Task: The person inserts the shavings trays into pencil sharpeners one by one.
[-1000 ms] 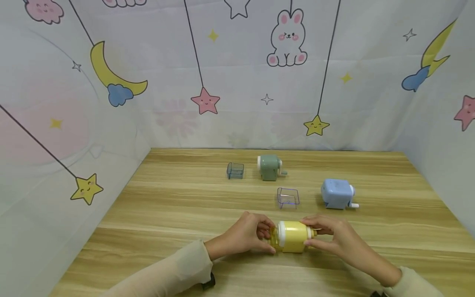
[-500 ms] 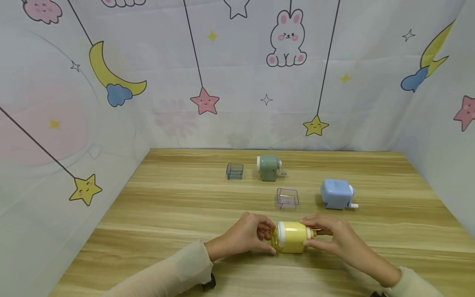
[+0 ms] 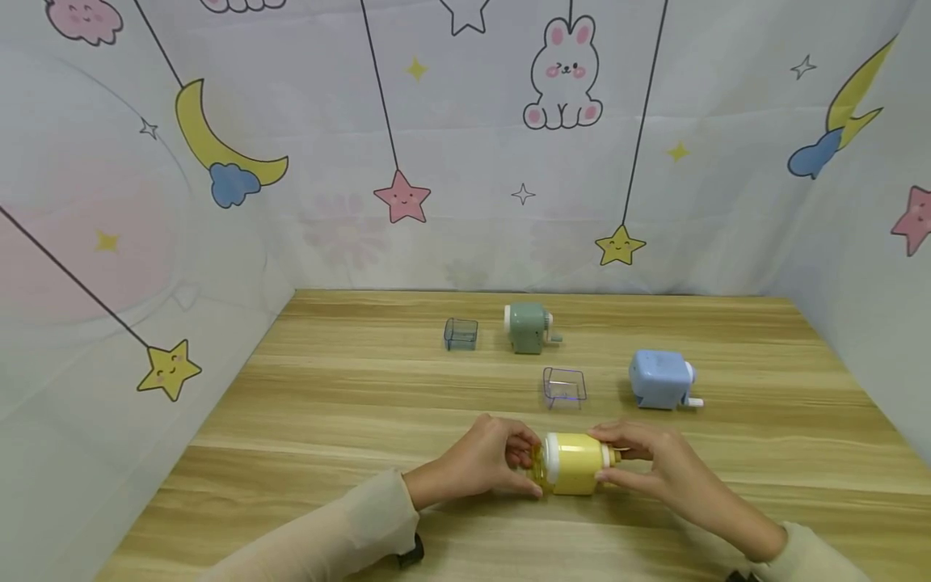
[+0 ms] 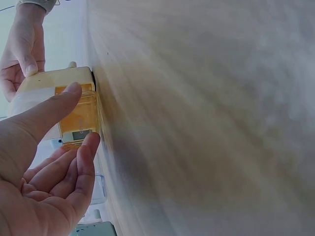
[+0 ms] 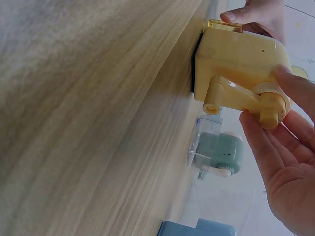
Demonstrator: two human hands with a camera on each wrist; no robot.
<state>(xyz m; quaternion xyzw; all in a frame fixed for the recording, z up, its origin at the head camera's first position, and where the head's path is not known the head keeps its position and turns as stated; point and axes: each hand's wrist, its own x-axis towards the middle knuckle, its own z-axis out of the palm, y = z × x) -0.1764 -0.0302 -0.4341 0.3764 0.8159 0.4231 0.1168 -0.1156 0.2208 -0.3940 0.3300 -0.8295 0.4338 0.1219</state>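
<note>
A yellow hand-crank pencil sharpener (image 3: 577, 465) stands on the table between the two hands. At its left end, my left hand (image 3: 483, 461) pinches the see-through amber shavings drawer (image 4: 81, 115), thumb on one side and fingers on the other. The drawer sits at the sharpener's body, and I cannot tell how far in it is. My right hand (image 3: 669, 473) holds the crank end, with the thumb on one side of the body and the fingers on the other. In the right wrist view the crank (image 5: 236, 92) hangs between the fingers and the table.
Behind the hands lies a clear purple-edged drawer (image 3: 564, 386), with a blue sharpener (image 3: 660, 378) to its right. Farther back stand a green sharpener (image 3: 527, 328) and a clear bluish drawer (image 3: 461, 335). A printed cloth (image 3: 465, 250) walls the wooden table (image 3: 327, 388).
</note>
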